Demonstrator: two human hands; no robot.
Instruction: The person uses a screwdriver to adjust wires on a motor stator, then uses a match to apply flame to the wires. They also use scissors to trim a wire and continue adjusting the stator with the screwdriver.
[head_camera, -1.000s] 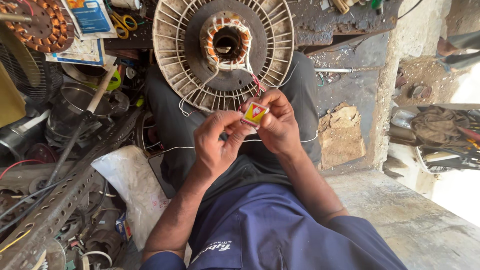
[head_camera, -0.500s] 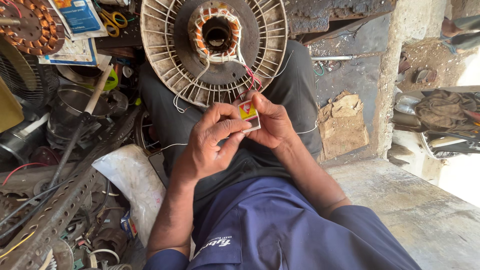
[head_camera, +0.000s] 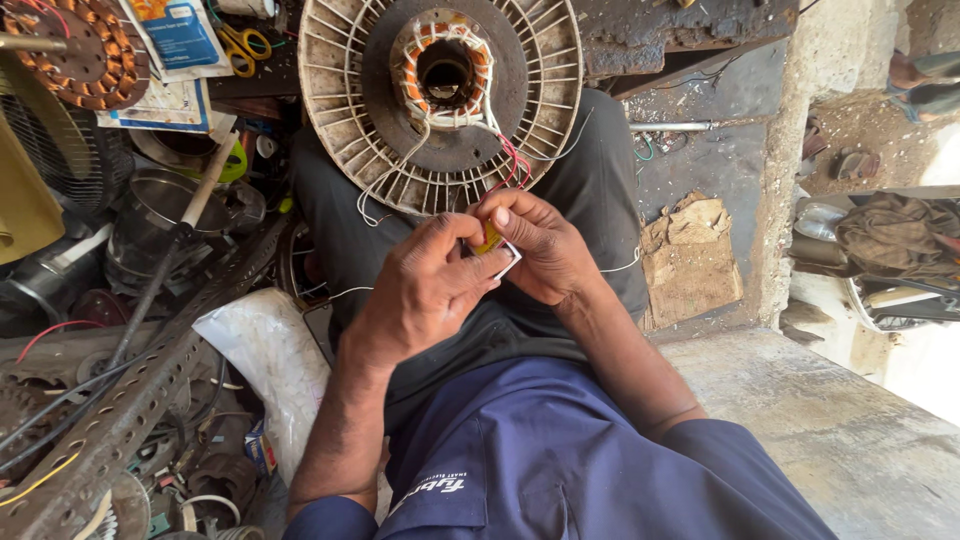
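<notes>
- Left hand (head_camera: 425, 290) and right hand (head_camera: 540, 250) meet just below the round, ribbed, off-white motor housing (head_camera: 330, 110), fingers pinched together on one small yellow-and-white flat packet (head_camera: 497, 247).
- Both hands are closed on that packet: the left thumb and forefinger clamp its near edge, and the right hand's fingers wrap its far side, so most of it is hidden.
- Below the housing's lower rim, the packet sits over the person's lap, above the dark trousers (head_camera: 600, 200).
- Thin red and white wire leads (head_camera: 512, 160) trail from the copper-wound stator core (head_camera: 445, 70) at the housing's centre down to its lower right edge, ending just beside the right hand; whether they touch the packet cannot be told.
- To handle this well, I judge the grip should stay at the packet's edges, with small moves of the fingertips, so nothing tugs on the leads.
- Keeping the wrists close to the lap, below the housing, would steady the fine work and hold the leads slack.
- Left of the housing lie yellow-handled scissors (head_camera: 245, 45), and lower left a perforated metal angle bar (head_camera: 130, 400) crosses a heap of parts.
</notes>
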